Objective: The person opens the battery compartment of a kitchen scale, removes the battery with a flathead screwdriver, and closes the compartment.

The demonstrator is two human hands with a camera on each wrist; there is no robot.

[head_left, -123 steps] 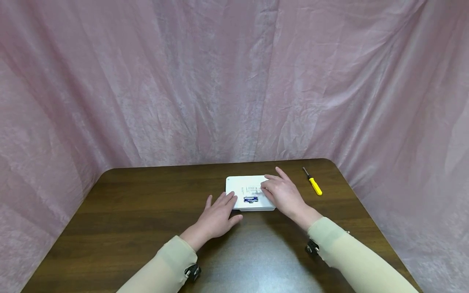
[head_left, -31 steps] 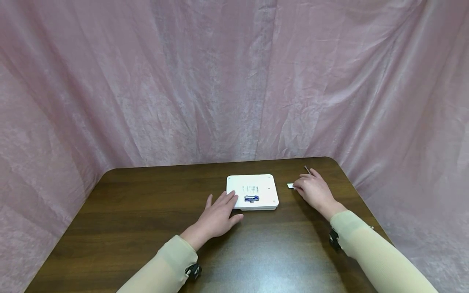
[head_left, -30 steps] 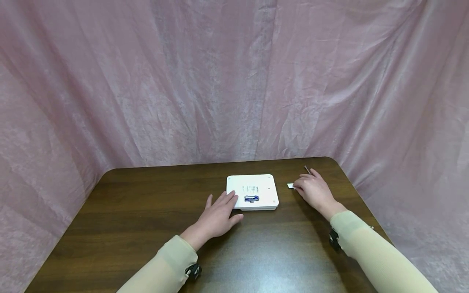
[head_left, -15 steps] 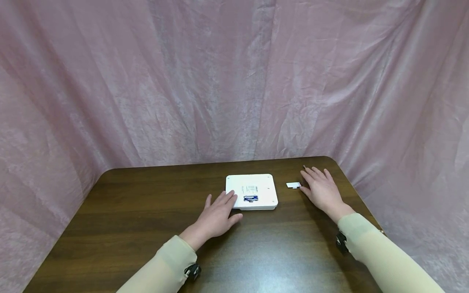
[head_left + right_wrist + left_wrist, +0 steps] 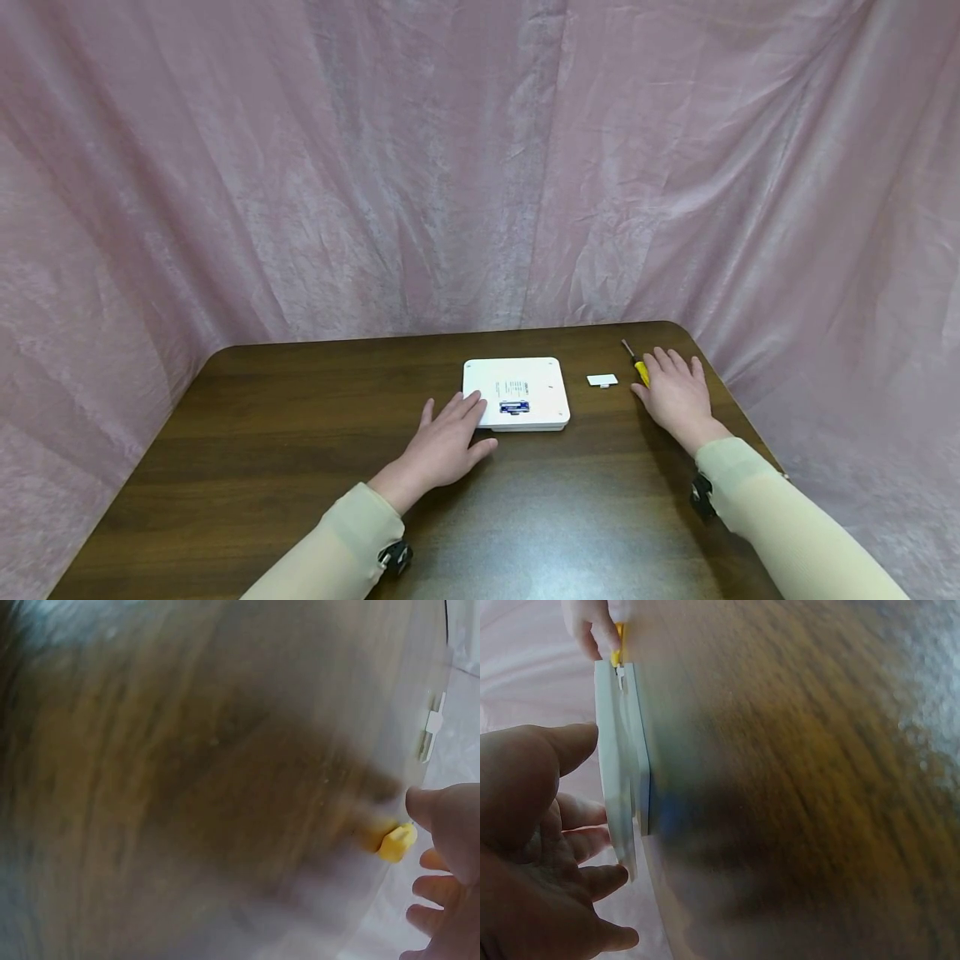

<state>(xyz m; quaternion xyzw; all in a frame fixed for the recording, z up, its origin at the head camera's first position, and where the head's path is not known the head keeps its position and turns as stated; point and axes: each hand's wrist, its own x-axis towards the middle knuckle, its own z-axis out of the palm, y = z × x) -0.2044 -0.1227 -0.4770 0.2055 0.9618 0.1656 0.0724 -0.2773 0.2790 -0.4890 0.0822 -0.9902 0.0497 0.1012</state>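
A flat white device (image 5: 536, 371) lies underside up on the table, a printed label on it. In its uncovered battery slot sits a blue battery (image 5: 514, 407). My left hand (image 5: 442, 446) rests straight fingertips on its left edge; in the left wrist view, the fingers (image 5: 604, 881) lie along the white body. To the right is a small white battery cover (image 5: 602, 380), tabbed on one side. My right hand (image 5: 678, 396) spreads over a screwdriver (image 5: 641, 371) with a yellow handle, partly hiding it. In the right wrist view, the handle's end (image 5: 397, 842) shows between thumb and fingers, which stand apart.
The brown wooden table (image 5: 300, 433) has rounded far corners. A pink curtain (image 5: 450, 167) hangs behind it and at both sides. The right hand is near the table's right edge.
My right hand has laid the battery cover down right of the device and let go of it, then moved right and slightly nearer to the screwdriver's handle. The left hand stays in place.
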